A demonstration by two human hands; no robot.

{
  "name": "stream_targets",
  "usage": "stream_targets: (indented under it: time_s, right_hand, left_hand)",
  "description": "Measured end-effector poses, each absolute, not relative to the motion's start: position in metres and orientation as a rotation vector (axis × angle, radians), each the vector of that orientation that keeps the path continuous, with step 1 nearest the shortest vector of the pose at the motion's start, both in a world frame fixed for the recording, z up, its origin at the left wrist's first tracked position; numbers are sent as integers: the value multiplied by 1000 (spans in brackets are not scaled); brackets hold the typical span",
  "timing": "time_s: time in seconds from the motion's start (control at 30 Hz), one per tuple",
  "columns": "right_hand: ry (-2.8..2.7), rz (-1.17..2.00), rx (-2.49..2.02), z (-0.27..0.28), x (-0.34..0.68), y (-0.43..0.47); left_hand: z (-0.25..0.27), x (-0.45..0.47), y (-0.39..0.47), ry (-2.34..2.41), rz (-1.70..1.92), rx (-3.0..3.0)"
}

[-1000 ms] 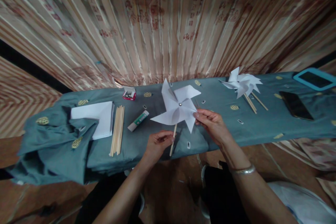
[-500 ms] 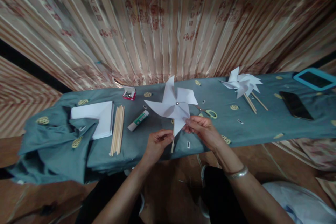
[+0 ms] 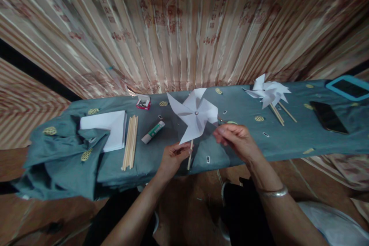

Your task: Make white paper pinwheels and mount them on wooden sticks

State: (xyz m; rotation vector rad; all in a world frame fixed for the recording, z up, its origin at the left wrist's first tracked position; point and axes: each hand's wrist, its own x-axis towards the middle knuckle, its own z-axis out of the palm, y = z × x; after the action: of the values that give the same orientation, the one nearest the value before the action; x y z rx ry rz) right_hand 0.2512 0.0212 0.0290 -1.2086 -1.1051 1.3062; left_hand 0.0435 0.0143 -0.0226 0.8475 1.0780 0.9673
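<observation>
My left hand (image 3: 174,158) is closed round the wooden stick (image 3: 190,155) of a white paper pinwheel (image 3: 196,113), pinching it between thumb and fingers below the blades. A shiny pin sits at the pinwheel's centre. Just right of the lowest blades is my right hand (image 3: 238,140), its fingers curled together, slightly blurred and apart from the paper. It wears a silver bangle on the wrist. Behind that hand, the green-handled scissors (image 3: 231,122) are mostly hidden.
On the cloth-covered table (image 3: 173,161), folded white paper (image 3: 117,123), several wooden sticks (image 3: 131,142), a glue stick (image 3: 153,132) and an open box of pins (image 3: 143,102) lie left. Finished pinwheels (image 3: 268,90), a phone (image 3: 328,117) and a blue-framed tablet (image 3: 348,87) are on the right.
The pinwheel's blades have turned round the pin. My right hand has come off the lower blade and moved right, covering more of the scissors. My left hand keeps its hold.
</observation>
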Motion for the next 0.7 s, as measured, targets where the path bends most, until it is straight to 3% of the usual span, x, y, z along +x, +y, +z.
stream_targets:
  time_s: [0.1,0.2,0.7]
  right_hand:
    - [-855,962,-1253,23,265,29]
    - [-851,812,-1287,14,269,36]
    - [-780,1108,-1288,13,253,32]
  left_hand:
    - [-21,44,13,1072,935,837]
    - [-20,45,11,1046,892,856]
    - [-22,44,12,1063,919,899]
